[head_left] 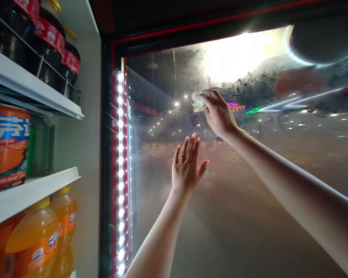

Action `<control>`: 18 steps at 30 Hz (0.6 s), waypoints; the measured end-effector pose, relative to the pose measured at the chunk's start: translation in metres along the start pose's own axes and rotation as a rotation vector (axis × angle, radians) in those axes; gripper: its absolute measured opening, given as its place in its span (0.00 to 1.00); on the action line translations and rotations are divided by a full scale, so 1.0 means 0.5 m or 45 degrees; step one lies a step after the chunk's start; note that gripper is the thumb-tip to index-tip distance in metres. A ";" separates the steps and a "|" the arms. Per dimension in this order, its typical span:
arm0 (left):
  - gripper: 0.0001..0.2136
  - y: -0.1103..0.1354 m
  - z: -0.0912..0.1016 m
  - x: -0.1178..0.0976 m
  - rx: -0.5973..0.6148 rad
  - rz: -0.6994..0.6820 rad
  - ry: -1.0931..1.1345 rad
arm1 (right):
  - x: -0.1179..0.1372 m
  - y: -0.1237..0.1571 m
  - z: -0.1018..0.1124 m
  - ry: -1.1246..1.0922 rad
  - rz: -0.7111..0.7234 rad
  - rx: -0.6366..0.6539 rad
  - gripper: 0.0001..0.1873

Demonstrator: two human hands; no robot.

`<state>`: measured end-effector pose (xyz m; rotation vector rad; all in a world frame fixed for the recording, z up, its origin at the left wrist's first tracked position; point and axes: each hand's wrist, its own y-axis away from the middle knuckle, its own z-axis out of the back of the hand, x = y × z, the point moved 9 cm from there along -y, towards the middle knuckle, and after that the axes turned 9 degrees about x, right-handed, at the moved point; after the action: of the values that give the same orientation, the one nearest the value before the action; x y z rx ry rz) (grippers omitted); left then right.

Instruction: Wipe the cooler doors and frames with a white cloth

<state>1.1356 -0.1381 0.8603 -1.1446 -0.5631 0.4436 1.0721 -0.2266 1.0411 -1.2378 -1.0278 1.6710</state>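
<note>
Wiping step seemed under way: R hand (219,114) pinched a small white cloth (197,103) against the fogged glass door (249,200), high up, just under a streaky cleared patch. L hand (187,166) lay flat on the glass right below, fingers straight & close, thumb out, holding nothing. Judged: another stroke would need steady pressure w/ the door braced. Orange bottles (37,239) stood on shelves at left

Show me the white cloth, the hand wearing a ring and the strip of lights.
white cloth (197,103), head view, its crumpled middle.
left hand (187,168), head view, the back of the hand.
light strip (121,173), head view, midway down its length.
</note>
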 end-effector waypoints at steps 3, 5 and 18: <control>0.44 0.001 0.002 0.001 -0.026 -0.004 0.016 | 0.028 -0.011 -0.032 -0.070 0.072 0.079 0.36; 0.44 0.001 0.001 0.001 -0.018 -0.005 0.018 | 0.041 0.002 -0.046 -0.112 0.140 0.165 0.34; 0.39 0.000 -0.002 0.002 0.011 0.003 -0.041 | 0.031 -0.046 -0.038 -0.098 0.147 0.117 0.38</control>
<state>1.1370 -0.1383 0.8600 -1.1315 -0.5872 0.4671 1.0906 -0.2013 1.0537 -1.2002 -0.9291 1.8470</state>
